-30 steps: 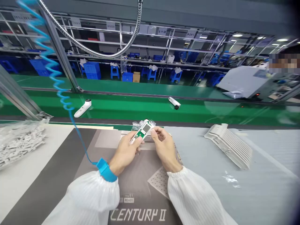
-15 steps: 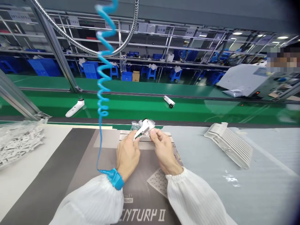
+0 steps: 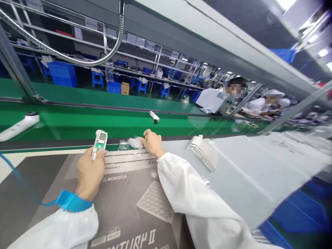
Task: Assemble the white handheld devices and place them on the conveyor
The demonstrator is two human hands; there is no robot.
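My left hand is closed around the lower end of a slim white handheld device, held upright, with a small grey screen and a green circuit board showing. Over the far edge of the printed cardboard, my right hand has its fingers bent at a crumpled clear plastic bag. Its fingertips touch the plastic and seem to pinch it, though the grip is partly hidden. A blue wrist strap with a cord circles my left wrist.
Beyond the cardboard runs a green conveyor belt. One white device lies on it at left, another white device near the middle. A ribbed off-white plastic part rests on the grey sheet. Two people sit farther right.
My hands have parted: the left carries the white device leftward and tilts it upright, while the right has left it for the plastic bag. The head view has swung right.
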